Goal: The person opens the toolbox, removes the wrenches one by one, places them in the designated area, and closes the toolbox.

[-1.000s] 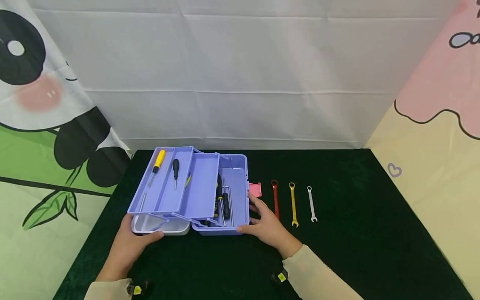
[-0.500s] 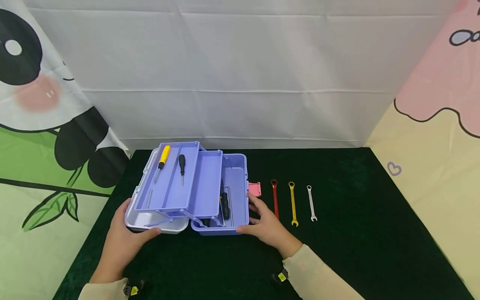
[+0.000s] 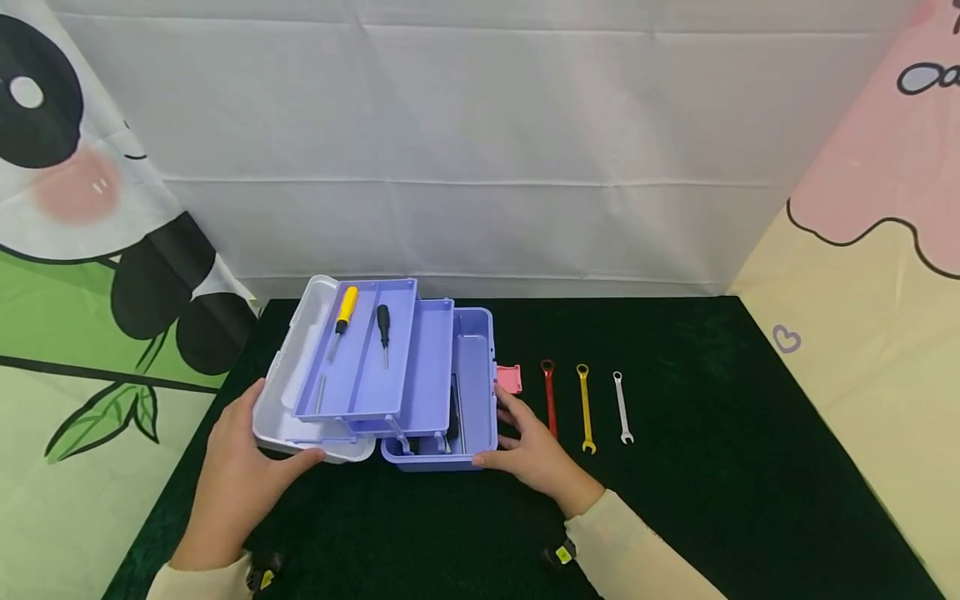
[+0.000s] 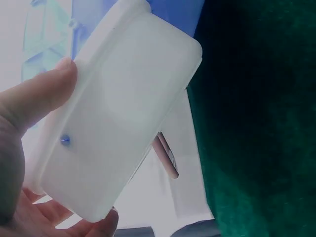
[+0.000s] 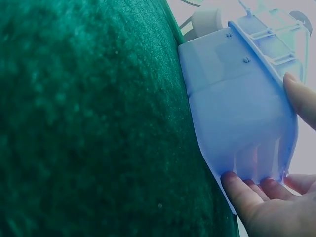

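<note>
A purple toolbox (image 3: 476,346) with stepped trays stands on the table. My left hand (image 3: 232,479) grips its white lid (image 3: 279,408) at the near left corner, thumb on the front side and fingers around the outer side. In the left wrist view the lid (image 4: 118,103) is tilted. My right hand (image 3: 536,450) holds the near right corner of the base, seen also in the right wrist view as the purple wall (image 5: 237,118). The upper tray (image 3: 360,387) carries a yellow-handled screwdriver (image 3: 347,307) and a black screwdriver (image 3: 383,321). The lower tray (image 3: 429,367) partly covers tools in the base.
A pink latch (image 3: 509,379) sticks out on the toolbox's right side. Right of it lie a red wrench (image 3: 550,392), a yellow wrench (image 3: 585,408) and a silver wrench (image 3: 622,407) on the dark green cloth (image 3: 735,467). White fabric (image 3: 480,150) hangs behind.
The lid has risen and tilted up at my left hand. Both trays have shifted right over the base, covering more of its tools. My right hand has stayed put.
</note>
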Action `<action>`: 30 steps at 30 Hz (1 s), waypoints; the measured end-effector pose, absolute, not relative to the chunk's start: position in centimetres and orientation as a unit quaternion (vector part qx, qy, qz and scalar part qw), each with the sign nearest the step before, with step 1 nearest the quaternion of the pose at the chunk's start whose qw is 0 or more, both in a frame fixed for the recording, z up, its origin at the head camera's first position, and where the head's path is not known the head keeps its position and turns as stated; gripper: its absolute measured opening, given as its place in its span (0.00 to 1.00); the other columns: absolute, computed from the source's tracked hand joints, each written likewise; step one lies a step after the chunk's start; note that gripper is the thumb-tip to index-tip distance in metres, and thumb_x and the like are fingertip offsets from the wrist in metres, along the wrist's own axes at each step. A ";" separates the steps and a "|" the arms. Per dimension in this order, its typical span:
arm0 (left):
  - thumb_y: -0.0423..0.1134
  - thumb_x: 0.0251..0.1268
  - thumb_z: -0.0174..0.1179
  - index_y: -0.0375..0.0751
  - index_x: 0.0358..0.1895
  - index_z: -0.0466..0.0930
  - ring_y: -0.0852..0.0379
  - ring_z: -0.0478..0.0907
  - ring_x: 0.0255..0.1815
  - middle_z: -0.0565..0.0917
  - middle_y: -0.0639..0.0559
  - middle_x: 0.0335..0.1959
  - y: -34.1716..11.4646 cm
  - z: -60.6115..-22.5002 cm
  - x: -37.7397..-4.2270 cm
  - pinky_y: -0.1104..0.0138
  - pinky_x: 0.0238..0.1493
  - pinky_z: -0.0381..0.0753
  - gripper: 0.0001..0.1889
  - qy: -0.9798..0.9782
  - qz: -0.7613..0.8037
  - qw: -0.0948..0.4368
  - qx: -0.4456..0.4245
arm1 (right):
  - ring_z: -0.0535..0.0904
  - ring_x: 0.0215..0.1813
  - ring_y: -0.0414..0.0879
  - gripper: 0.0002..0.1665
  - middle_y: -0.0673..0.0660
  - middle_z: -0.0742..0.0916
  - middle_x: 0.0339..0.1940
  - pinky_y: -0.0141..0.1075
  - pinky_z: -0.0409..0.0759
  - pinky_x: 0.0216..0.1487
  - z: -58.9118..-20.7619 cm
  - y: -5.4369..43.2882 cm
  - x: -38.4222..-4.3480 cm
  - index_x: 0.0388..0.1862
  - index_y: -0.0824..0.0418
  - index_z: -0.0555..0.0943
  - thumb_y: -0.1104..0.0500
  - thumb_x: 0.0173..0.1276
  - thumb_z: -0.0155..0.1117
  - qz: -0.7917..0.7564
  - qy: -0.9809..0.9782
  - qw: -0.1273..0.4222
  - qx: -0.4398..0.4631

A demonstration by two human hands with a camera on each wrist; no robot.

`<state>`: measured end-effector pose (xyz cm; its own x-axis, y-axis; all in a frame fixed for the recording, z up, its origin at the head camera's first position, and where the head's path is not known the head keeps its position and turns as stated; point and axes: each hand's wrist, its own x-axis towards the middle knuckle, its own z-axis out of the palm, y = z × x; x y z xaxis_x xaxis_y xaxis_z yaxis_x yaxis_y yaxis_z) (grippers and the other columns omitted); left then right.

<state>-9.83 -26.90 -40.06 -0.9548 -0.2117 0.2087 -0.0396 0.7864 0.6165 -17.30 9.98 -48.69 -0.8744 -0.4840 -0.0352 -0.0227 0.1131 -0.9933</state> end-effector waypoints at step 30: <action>0.41 0.25 0.92 0.43 0.76 0.68 0.28 0.61 0.70 0.70 0.32 0.71 -22.5 -36.8 -11.2 0.29 0.58 0.73 0.62 -0.944 -0.121 0.265 -0.158 | 0.61 0.79 0.57 0.63 0.56 0.56 0.84 0.49 0.73 0.69 -48.8 9.9 -17.4 0.87 0.51 0.48 0.60 0.63 0.79 -0.644 0.723 0.175 -0.175</action>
<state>-11.20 -22.51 -36.76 -0.8099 0.2334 0.5381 0.3617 0.9209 0.1450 -17.45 9.94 -48.81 -0.8773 -0.4791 -0.0276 -0.0278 0.1081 -0.9937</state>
